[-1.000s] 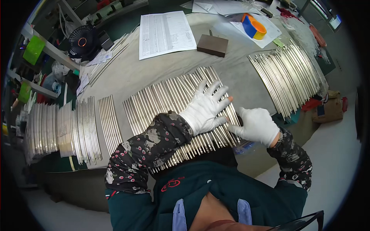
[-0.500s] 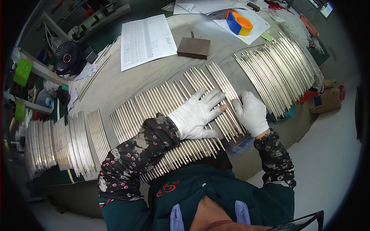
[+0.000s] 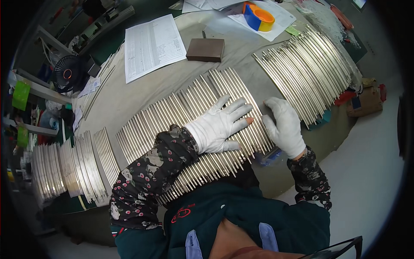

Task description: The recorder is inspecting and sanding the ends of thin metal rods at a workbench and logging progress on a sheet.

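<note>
Where left hand point(image 3: 217, 128) lies, metal rods point(image 3: 172, 110) partly hidden.

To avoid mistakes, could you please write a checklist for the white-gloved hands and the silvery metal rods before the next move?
1. White-gloved left hand lies flat on the middle row of silvery metal rods: ok.
2. White-gloved right hand touches the row's right edge: cannot tell.
3. Near rod ends in the row are level: not ok, uneven.
4. Right pile of silvery metal rods is apart from the row: ok.
5. Left glove covers every finger: not ok, one bare fingertip.
</note>
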